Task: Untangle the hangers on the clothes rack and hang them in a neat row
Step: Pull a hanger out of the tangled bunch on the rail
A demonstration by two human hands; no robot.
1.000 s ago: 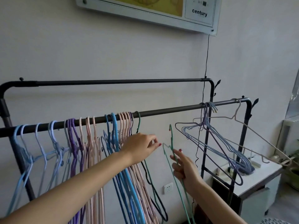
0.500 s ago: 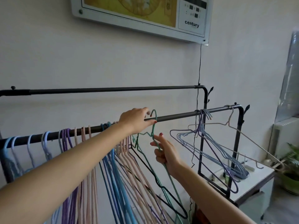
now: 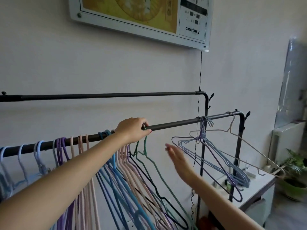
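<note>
1. The left hand (image 3: 132,129) is pinching the green hanger (image 3: 146,153) hook onto the front rail (image 3: 174,124) mid-length.
2. The right hand (image 3: 178,157) is hovering flat and empty (slightly blurred) beside tangled hangers (image 3: 214,156) near the rail's right end.
3. The wall panel (image 3: 141,19) is reading "century".

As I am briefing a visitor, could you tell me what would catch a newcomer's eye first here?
First, the left hand at the front rail, pinching the hook of a green hanger. Left of it hangs a dense row of coloured hangers. Further right, the open right hand reaches toward a tangled bunch of hangers.
</note>
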